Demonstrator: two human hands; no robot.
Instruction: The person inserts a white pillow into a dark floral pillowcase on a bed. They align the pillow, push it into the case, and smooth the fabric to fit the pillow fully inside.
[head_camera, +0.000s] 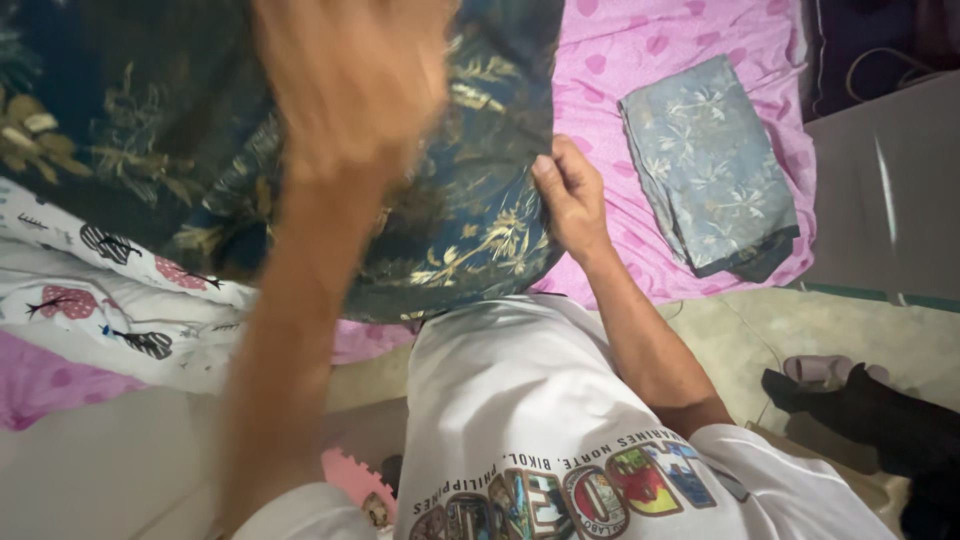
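Pink heart-print bedsheet (640, 50) is your work surface, spread flat. The dark blue cloth with gold leaf print (470, 220) is lifted off it in front of you, so it hangs open. White printed blanket (110, 300) is bunched at the left, out of the way. A folded grey-blue floral cloth (710, 165) lies apart on the sheet's right. Your right hand (570, 195) pinches the dark cloth's edge. Left hand (350, 80) is raised against it, blurred; can't tell its grip.

Home bedroom, pink bedsheet (640, 60), folded pillowcase (710, 165)
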